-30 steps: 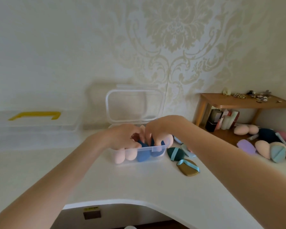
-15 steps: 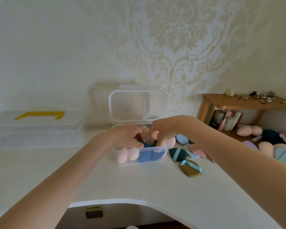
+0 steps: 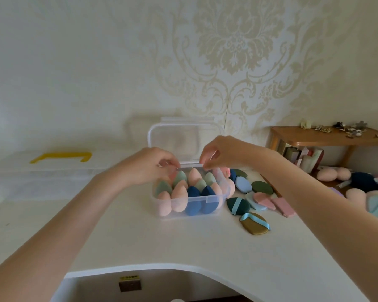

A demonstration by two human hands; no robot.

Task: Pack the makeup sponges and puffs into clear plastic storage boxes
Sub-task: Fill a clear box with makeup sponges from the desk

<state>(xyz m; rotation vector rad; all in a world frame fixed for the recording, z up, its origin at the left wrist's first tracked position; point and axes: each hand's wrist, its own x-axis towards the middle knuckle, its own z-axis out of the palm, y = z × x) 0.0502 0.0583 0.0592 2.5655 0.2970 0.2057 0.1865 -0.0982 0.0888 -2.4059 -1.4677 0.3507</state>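
Clear box (image 3: pixel 162 209) w/ upright sponges (image 3: pixel 179 198)

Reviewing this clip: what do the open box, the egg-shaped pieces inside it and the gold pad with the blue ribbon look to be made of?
The storage box looks like clear, glossy rigid plastic: the contents show through its wall. The egg-shaped sponges look like matte, soft foam, with no shine. The gold puff looks like satiny fabric, with a soft sheen, and it carries a light blue ribbon strap; what fills it cannot be seen.
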